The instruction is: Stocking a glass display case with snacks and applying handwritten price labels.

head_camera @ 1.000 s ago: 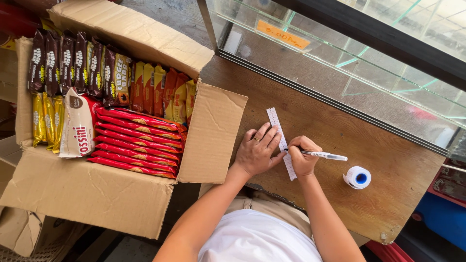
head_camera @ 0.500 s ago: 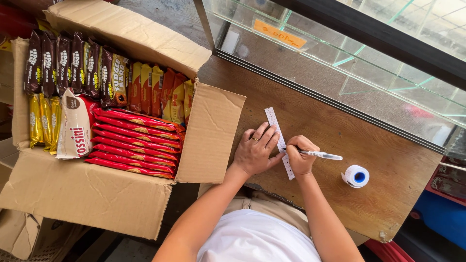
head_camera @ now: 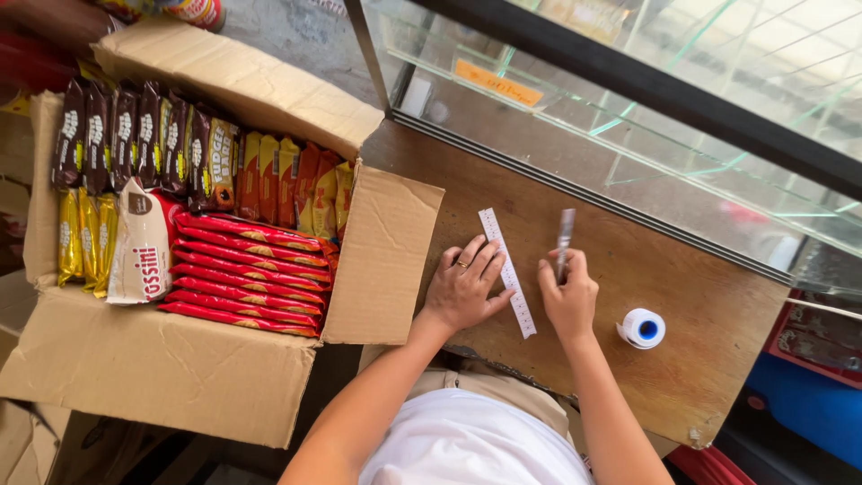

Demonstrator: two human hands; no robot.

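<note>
We found the cardboard box (head_camera: 180, 359) of snack packets unmoved at left. The left hand (head_camera: 464, 289) stayed flat, fingers spread, pinning the white strip (head_camera: 508, 272) to the wooden tabletop (head_camera: 682, 296). The right hand (head_camera: 569, 301), grip closed on the pen (head_camera: 564, 241), had turned it from sideways to pointing away. A tape roll (head_camera: 643, 328) sat right; a glass case (head_camera: 646, 126) stood behind.

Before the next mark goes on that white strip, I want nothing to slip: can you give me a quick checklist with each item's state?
1. Left hand pins the white strip: ok, fingers lie on it.
2. Right hand grips the pen: ok.
3. Pen tip on the strip: not ok, pen stands beside it.
4. Strip flat on the wooden counter: ok.
5. Tape roll clear of the hands: ok.
6. Existing marks readable: cannot tell.
</note>
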